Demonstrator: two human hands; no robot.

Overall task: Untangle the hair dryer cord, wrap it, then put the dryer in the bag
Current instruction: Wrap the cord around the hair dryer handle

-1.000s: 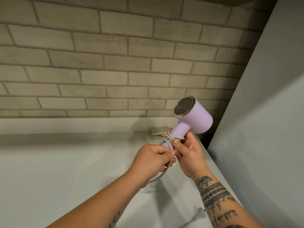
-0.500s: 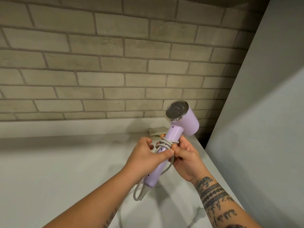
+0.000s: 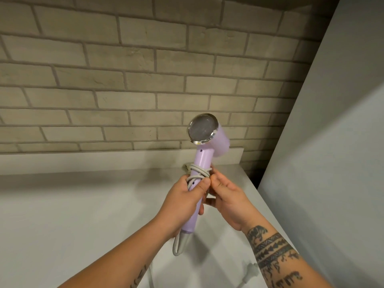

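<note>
the left hand (image 3: 182, 202) grips the lilac plastic hair dryer (image 3: 217, 142) upright above the white tabletop (image 3: 62, 204), thumb pinning coils of grey cord (image 3: 197, 170); the right hand (image 3: 230, 200) pinches a strand in its fingers. each new turn should lie snug, uncrossed.

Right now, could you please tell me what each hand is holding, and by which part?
The left hand grips the hair dryer around the middle of its handle; the right hand pinches the cord coiled round the handle's upper part.
</note>
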